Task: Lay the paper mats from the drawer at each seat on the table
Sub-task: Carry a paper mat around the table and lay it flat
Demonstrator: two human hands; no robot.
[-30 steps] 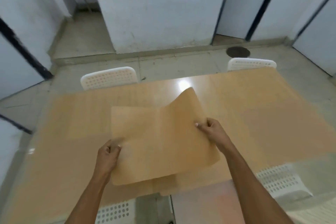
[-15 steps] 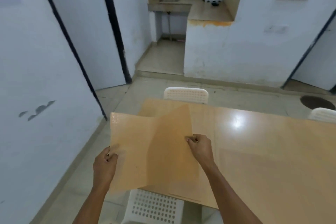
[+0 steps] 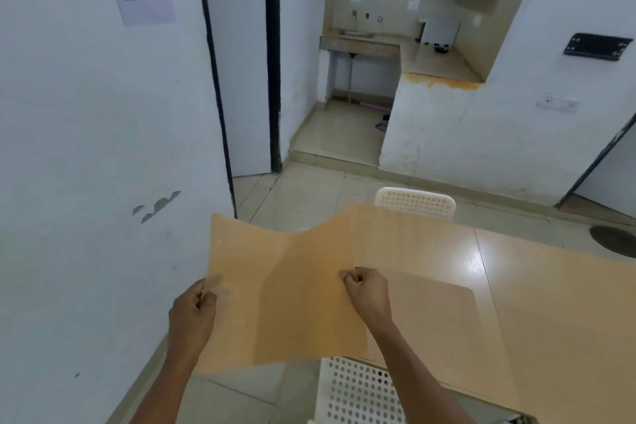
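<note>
While both hands are busy with the sheets, nothing has reached the table's near corner yet. From the head camera, the only view there is, the left hand (image 3: pixel 192 315) pinches the left edge of the paper mats (image 3: pixel 275 293), thumb on top and fingers curled beneath, and the right hand (image 3: pixel 368 294) pinches the right edge of a sheet that lifts away from the one under it. The mats hang in the air, half over the floor and half over the table (image 3: pixel 516 286), with a fold or overlap running down the middle.

One mat looks to lie flat on the table already, just right of the right hand, though its colour is so close to the wood that I can't be sure.

Two white chairs show: the near chair (image 3: pixel 354 392) below the mats and the far chair (image 3: pixel 416 203) across the table.

To my eye, the job now is to peel the top sheet cleanly off. I'd keep the left pinch firm, slide the right sheet sideways rather than tugging upward, then lower it flat and square to the table edge, in front of a chair.
</note>
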